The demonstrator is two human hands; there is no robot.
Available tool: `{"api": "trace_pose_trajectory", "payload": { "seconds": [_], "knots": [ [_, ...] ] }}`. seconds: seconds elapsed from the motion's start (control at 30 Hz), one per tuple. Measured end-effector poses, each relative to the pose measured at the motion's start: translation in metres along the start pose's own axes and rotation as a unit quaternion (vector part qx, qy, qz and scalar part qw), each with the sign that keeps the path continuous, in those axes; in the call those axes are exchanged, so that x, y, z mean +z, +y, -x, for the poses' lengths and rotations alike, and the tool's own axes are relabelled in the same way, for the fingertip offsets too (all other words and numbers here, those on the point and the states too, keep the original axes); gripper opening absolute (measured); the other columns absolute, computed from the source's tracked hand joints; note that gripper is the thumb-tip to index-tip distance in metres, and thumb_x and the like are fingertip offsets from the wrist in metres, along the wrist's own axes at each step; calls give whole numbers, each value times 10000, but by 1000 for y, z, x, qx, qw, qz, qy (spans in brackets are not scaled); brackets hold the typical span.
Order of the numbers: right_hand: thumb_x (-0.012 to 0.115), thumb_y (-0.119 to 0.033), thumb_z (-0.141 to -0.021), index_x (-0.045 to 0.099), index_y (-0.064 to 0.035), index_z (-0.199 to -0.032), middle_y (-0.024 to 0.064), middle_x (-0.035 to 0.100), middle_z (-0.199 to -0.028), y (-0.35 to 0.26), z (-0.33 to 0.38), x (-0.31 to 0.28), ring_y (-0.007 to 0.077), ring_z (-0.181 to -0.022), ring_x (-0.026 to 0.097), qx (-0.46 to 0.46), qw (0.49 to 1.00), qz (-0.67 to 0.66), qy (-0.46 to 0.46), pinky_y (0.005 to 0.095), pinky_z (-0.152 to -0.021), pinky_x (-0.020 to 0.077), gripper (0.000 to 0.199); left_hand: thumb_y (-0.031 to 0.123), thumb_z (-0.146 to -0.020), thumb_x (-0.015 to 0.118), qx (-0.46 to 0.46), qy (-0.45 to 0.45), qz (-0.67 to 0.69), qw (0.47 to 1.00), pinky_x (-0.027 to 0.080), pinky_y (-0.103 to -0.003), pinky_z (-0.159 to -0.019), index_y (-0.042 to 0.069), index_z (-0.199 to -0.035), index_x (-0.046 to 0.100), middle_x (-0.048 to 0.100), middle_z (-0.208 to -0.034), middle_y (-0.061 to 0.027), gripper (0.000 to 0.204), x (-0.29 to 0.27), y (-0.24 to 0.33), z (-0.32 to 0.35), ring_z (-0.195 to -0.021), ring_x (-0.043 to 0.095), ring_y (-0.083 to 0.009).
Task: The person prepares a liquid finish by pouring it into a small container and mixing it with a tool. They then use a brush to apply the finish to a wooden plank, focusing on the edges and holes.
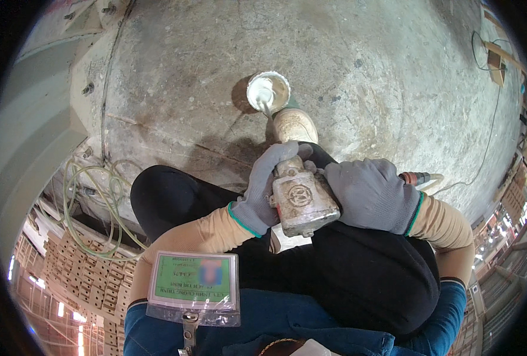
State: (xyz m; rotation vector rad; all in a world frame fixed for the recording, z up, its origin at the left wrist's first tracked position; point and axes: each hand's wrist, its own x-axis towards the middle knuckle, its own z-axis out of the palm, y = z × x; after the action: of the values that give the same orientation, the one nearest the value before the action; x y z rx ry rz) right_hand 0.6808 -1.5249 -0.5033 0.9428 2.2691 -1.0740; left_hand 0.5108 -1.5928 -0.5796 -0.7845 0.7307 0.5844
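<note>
Both gloved hands, left hand (262, 193) and right hand (373, 194), fingers wrapped around a worn power tool (302, 202), steadying its bit over the white cup (268, 91) on the concrete floor (364, 77)

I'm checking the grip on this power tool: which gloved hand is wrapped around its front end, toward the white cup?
The left hand: its fingers curl over the nose of the power tool, on the side toward the white cup. The right hand lies on the tool's right side.

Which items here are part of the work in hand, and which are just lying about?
In use: left hand and right hand gripping the metal power tool; white cup at its shaft tip.

Lying about: coiled hose, thin cable, wooden pieces.
</note>
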Motion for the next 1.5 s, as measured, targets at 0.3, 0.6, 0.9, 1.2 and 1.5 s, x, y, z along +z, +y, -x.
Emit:
{"api": "trace_pose_trajectory", "payload": {
  "seconds": [0.3, 0.6, 0.9, 1.2, 1.5],
  "knots": [
    [576, -232, -725, 537, -56, -788, 78, 575, -644, -1, -4, 5, 233, -557, 607, 15, 994, 48, 93, 370, -444, 454, 191, 375, -835, 573, 33, -26, -87, 995, 549, -351, -706, 6, -1131, 531, 576, -832, -61, 475, 7, 17, -8, -774, 607, -187],
    [575, -237, -736, 530, -56, -796, 96, 567, -611, 8, 6, 4, 249, -553, 607, 27, 999, 13, 34, 375, -461, 456, 196, 344, -840, 571, 2, -16, -70, 997, 534, -354, -751, 6, -1095, 558, 577, -825, -55, 424, 13, 8, -17, -813, 591, -169],
    [574, -246, -735, 520, -62, -783, 95, 567, -615, 7, -4, 9, 248, -562, 613, 11, 996, 34, 82, 375, -451, 453, 198, 358, -819, 611, 38, 6, -95, 995, 545, -328, -693, 2, -1090, 550, 587, -800, -53, 452, 15, 16, -7, -782, 598, -163],
    [574, -247, -736, 536, -54, -813, 105, 585, -630, 1, 5, -2, 265, -589, 621, 35, 999, 0, 33, 384, -471, 460, 212, 349, -818, 592, 49, 0, -100, 994, 524, -321, -743, -6, -1128, 538, 576, -815, -61, 475, 21, 10, 0, -811, 589, -163],
    [598, -263, -718, 537, -52, -818, 116, 576, -616, 1, 9, -2, 295, -576, 611, 17, 998, -16, 62, 393, -486, 466, 242, 330, -824, 591, 68, -6, -96, 993, 526, -333, -763, -13, -1123, 543, 574, -836, -69, 458, 22, 7, 4, -837, 586, -165]
  ]
}}
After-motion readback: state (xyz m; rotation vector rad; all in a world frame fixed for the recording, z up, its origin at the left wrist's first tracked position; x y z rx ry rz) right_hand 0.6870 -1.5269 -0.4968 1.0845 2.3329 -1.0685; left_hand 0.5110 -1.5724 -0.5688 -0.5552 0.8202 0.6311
